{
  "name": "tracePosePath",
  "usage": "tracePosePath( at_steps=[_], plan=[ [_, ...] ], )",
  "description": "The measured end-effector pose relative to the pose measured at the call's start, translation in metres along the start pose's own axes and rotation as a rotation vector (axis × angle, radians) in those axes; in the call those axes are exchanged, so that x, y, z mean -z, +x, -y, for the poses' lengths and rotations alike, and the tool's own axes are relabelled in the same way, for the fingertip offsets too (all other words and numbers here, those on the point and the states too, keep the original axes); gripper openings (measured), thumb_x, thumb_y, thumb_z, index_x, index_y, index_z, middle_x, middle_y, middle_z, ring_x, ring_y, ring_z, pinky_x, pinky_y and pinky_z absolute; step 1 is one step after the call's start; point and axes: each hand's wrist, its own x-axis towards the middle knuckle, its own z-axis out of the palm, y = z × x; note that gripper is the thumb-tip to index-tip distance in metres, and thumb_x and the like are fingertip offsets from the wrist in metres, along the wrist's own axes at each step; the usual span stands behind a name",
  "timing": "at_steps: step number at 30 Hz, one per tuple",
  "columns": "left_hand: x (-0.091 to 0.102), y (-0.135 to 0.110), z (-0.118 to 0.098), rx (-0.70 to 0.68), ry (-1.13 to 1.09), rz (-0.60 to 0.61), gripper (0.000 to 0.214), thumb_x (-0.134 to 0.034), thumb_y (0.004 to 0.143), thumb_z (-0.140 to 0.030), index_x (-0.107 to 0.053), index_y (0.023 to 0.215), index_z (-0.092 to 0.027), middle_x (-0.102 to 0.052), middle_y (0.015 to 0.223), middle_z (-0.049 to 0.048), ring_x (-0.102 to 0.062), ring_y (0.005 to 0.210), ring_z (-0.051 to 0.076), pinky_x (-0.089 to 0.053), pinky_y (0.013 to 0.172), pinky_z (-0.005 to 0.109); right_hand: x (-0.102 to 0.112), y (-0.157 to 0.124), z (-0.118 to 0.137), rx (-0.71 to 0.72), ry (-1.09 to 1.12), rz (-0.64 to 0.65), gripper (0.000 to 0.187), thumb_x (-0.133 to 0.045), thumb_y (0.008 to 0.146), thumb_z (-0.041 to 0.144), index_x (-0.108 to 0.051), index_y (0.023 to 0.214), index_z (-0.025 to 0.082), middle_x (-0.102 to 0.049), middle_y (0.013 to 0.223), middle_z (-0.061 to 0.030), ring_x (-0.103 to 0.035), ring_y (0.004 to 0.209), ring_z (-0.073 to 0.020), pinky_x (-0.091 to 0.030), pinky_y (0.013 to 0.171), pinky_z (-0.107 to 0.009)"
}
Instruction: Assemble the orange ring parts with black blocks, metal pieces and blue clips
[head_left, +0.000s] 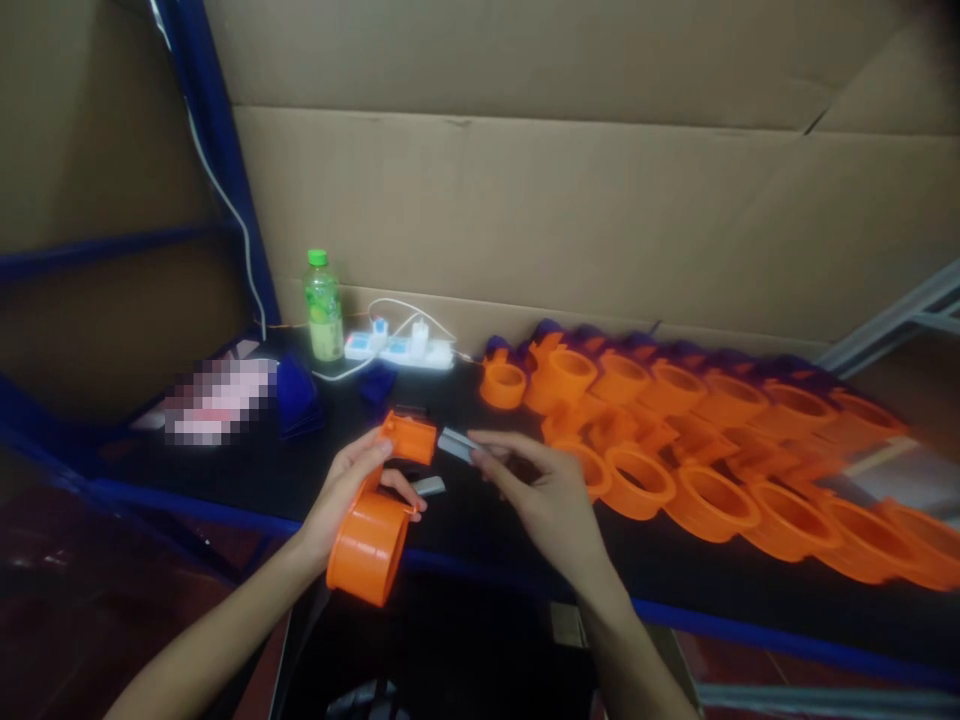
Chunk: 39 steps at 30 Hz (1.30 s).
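Nearest to us, the orange housing (367,548) hangs over the table's near edge, its round drum low and its boxy neck up at the fingertips. The left hand (341,503) is closed around it, with fingertips on the neck and others wrapped across the drum's top. We judge it to be light, hollow moulded plastic, stiff but smooth enough to twist in the grip. The drum wall under the palm seems the surest hold, the narrow neck less so.

Just right of those fingertips a small grey piece (429,487) lies on the black table (247,470). Further right, the right hand (551,500) pinches a grey metal strip (456,444) in a narrow grip, its free end just beside the neck. The strip looks thin, rigid and slick, best taken by its flat faces.

Beyond the left fingers stand a green bottle (323,305) and a power strip (397,348). Right of the right fingers lies a row of orange housings (712,445).
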Motion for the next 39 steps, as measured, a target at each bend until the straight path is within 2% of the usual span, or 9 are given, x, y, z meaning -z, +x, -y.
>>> tracePosePath(
  at_steps=[3, 7, 13, 20, 26, 31, 35, 39],
  plan=[
    [-0.003, -0.002, -0.002, 0.016, -0.003, 0.05, 0.042, -0.065, 0.089, -0.042, -0.058, 0.121, -0.015, -0.075, 0.073, 0.008, -0.072, 0.056, 0.024, -0.06, 0.055, 0.035, -0.002, -0.001, -0.001, 0.069, -0.063, -0.085, 0.025, -0.069, 0.087, 0.038, -0.077, 0.103, 0.019, -0.071, 0.072, -0.0023, -0.059, 0.058, -0.0123, -0.047, 0.053, -0.023],
    [-0.003, -0.002, -0.002, 0.031, -0.005, 0.096, 0.046, -0.066, 0.088, -0.042, -0.057, 0.125, -0.015, -0.075, 0.071, 0.0077, -0.073, 0.054, 0.025, -0.058, 0.055, 0.033, -0.006, -0.002, -0.001, 0.161, -0.13, -0.081, 0.02, -0.067, 0.089, 0.032, -0.077, 0.102, 0.021, -0.075, 0.082, -0.003, -0.062, 0.063, -0.0129, -0.048, 0.057, -0.024],
    [-0.002, -0.002, 0.0, 0.018, -0.02, 0.0, 0.034, -0.063, 0.09, -0.044, -0.06, 0.11, -0.016, -0.074, 0.065, 0.0072, -0.074, 0.057, 0.027, -0.06, 0.057, 0.036, -0.002, -0.007, 0.005, 0.242, -0.209, -0.181, 0.017, -0.068, 0.09, 0.027, -0.077, 0.104, 0.022, -0.073, 0.079, -0.0014, -0.058, 0.058, -0.0113, -0.045, 0.056, -0.024],
    [0.0, -0.002, -0.001, 0.03, 0.008, 0.001, 0.041, -0.063, 0.089, -0.046, -0.06, 0.114, -0.014, -0.073, 0.063, 0.0087, -0.073, 0.056, 0.027, -0.059, 0.055, 0.034, -0.01, -0.011, 0.007, 0.328, -0.311, -0.16, 0.017, -0.063, 0.093, 0.026, -0.076, 0.103, 0.021, -0.073, 0.083, -0.0037, -0.062, 0.065, -0.0137, -0.049, 0.06, -0.026],
    [0.0, -0.003, 0.0, 0.006, 0.026, 0.038, 0.041, -0.062, 0.091, -0.046, -0.061, 0.116, -0.014, -0.071, 0.059, 0.0076, -0.072, 0.054, 0.027, -0.057, 0.052, 0.032, -0.01, -0.009, 0.006, 0.375, -0.288, -0.12, 0.016, -0.063, 0.094, 0.024, -0.075, 0.103, 0.021, -0.072, 0.081, -0.0038, -0.061, 0.065, -0.0139, -0.049, 0.06, -0.027],
    [0.001, -0.003, 0.0, 0.025, 0.052, 0.067, 0.038, -0.063, 0.09, -0.044, -0.064, 0.113, -0.013, -0.078, 0.085, 0.0149, -0.073, 0.054, 0.026, -0.056, 0.049, 0.031, 0.003, -0.005, 0.003, 0.411, -0.246, -0.049, 0.014, -0.065, 0.092, 0.023, -0.075, 0.102, 0.021, -0.07, 0.08, -0.0032, -0.062, 0.066, -0.0132, -0.049, 0.06, -0.026],
    [0.003, -0.003, 0.001, 0.056, 0.051, 0.091, 0.04, -0.061, 0.092, -0.044, -0.065, 0.115, -0.012, -0.076, 0.072, 0.0131, -0.074, 0.056, 0.028, -0.057, 0.051, 0.031, 0.01, -0.004, 0.002, 0.419, -0.211, 0.036, 0.014, -0.064, 0.093, 0.023, -0.074, 0.102, 0.02, -0.07, 0.079, -0.0034, -0.062, 0.067, -0.0136, -0.05, 0.06, -0.026],
    [0.003, -0.002, 0.003, 0.051, 0.085, 0.125, 0.048, -0.062, 0.092, -0.042, -0.06, 0.129, -0.012, -0.075, 0.066, 0.0113, -0.074, 0.055, 0.027, -0.057, 0.051, 0.03, 0.014, -0.003, 0.002, 0.434, -0.228, 0.081, 0.016, -0.063, 0.094, 0.021, -0.073, 0.105, 0.02, -0.069, 0.083, -0.0043, -0.063, 0.072, -0.0139, -0.051, 0.066, -0.026]
  ],
)
